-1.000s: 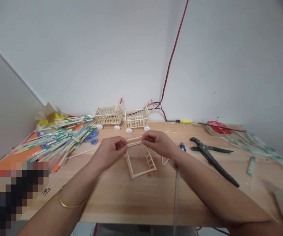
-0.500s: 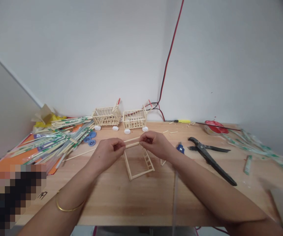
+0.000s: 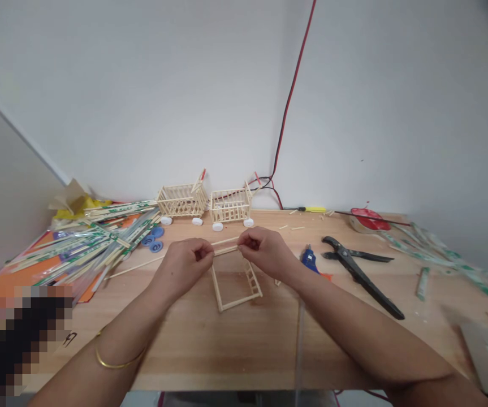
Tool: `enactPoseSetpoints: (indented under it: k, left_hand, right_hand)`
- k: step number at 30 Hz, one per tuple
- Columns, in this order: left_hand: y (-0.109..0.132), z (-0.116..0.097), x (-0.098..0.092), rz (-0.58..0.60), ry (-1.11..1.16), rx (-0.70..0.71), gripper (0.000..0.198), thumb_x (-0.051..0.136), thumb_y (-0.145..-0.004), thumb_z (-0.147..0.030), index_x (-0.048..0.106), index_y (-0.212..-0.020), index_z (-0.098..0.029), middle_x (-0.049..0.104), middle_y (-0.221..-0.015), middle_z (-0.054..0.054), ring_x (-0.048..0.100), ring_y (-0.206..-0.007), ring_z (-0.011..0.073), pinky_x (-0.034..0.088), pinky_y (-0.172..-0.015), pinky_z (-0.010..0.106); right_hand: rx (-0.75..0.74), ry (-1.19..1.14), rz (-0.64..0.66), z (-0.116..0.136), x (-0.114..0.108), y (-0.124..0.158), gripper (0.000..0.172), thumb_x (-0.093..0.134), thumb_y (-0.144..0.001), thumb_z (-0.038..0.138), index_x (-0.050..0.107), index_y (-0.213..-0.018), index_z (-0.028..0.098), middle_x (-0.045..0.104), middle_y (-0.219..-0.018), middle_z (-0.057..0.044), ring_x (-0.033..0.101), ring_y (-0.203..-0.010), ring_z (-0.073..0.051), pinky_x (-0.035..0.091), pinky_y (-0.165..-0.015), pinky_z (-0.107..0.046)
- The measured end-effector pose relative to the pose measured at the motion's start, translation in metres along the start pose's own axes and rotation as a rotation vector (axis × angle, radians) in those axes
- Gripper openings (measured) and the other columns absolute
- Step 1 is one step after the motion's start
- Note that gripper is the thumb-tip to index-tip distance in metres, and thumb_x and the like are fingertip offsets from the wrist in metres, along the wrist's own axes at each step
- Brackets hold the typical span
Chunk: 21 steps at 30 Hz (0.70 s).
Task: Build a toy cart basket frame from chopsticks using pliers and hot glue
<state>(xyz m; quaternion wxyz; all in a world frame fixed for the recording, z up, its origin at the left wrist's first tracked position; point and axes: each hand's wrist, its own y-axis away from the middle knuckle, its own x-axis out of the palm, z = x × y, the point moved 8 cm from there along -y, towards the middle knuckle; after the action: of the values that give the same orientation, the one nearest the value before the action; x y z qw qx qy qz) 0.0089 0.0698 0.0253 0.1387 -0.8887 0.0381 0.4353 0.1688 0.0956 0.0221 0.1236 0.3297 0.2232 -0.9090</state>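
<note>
My left hand (image 3: 188,261) and my right hand (image 3: 263,249) pinch the two ends of a short wooden stick (image 3: 225,249). It lies across the far side of a rectangular frame of wooden sticks (image 3: 240,302) on the table. Short crosspieces run along the frame's right side. Whether the stick touches the frame is hard to tell. Another pale stick (image 3: 225,241) shows just behind, between my hands. Beyond them stand two small carts made of sticks, the left cart (image 3: 181,200) and the right cart (image 3: 230,206), both on white wheels.
Left are packaged chopsticks (image 3: 112,240) and blue rings (image 3: 155,246). Right of my right hand lie a blue glue gun (image 3: 309,259), partly hidden by my forearm, and black-handled pliers (image 3: 365,277). A red dish (image 3: 370,220) and torn wrappers (image 3: 447,257) sit farther right.
The view has shifted slightly, and more of the blue glue gun shows beside my right forearm. Both hands keep their pinch on the stick in nearly the same place.
</note>
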Motion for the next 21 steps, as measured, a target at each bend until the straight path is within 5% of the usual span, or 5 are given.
enactPoseSetpoints:
  k: [10,16,21]
  left_hand:
    - [0.000,0.003,0.003,-0.033,0.033,0.017,0.020,0.053,-0.074,-0.022,0.064,-0.090,-0.017,0.061,-0.061,-0.003,0.053,-0.055,0.0104,0.038,-0.056,0.021]
    - [0.001,-0.002,0.003,-0.017,-0.018,0.040,0.013,0.052,-0.075,-0.019,0.065,-0.073,-0.017,0.060,-0.060,-0.002,0.053,-0.057,0.0106,0.036,-0.056,0.021]
    - [0.002,-0.007,0.001,-0.017,-0.055,0.096,0.017,0.051,-0.079,-0.021,0.067,-0.078,-0.017,0.066,-0.071,0.001,0.058,-0.066,0.0130,0.039,-0.064,0.023]
  right_hand:
    - [-0.057,0.062,0.028,0.004,0.001,0.001,0.009,0.053,-0.076,0.011,0.058,-0.073,0.017,0.054,-0.069,0.000,0.048,-0.067,-0.012,0.035,-0.063,-0.024]
    - [-0.051,0.041,0.054,0.004,0.002,0.000,0.008,0.053,-0.076,0.011,0.058,-0.073,0.017,0.053,-0.070,0.000,0.047,-0.068,-0.012,0.035,-0.063,-0.024]
    - [-0.026,0.041,0.035,0.003,0.002,0.001,0.008,0.054,-0.075,0.011,0.059,-0.074,0.017,0.055,-0.071,0.000,0.049,-0.068,-0.012,0.036,-0.064,-0.024]
